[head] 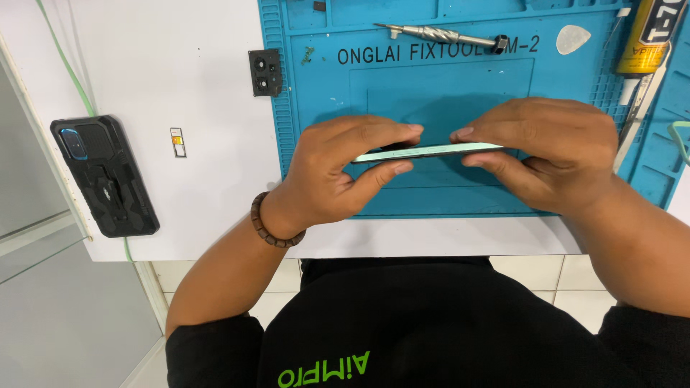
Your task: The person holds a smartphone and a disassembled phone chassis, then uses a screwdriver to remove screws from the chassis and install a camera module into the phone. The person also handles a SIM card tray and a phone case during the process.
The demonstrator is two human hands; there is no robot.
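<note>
Both hands hold a thin pale-green smartphone point(424, 151) edge-on, just above the blue work mat point(445, 86). My left hand point(338, 169) pinches its left end between thumb and fingers; a brown bead bracelet point(269, 224) circles that wrist. My right hand point(553, 154) grips the right end, fingers over the top edge and thumb beneath. The phone lies roughly level, its face hidden from view.
A black rugged phone case point(104, 176) lies at the left on the white table point(180, 65). A small black camera part point(264, 72) and a tiny card tray point(177, 141) sit near the mat. A metal screwdriver point(438, 34), white pick point(573, 38), yellow glue tube point(647, 36) and tweezers point(640, 108) rest at the mat's back and right.
</note>
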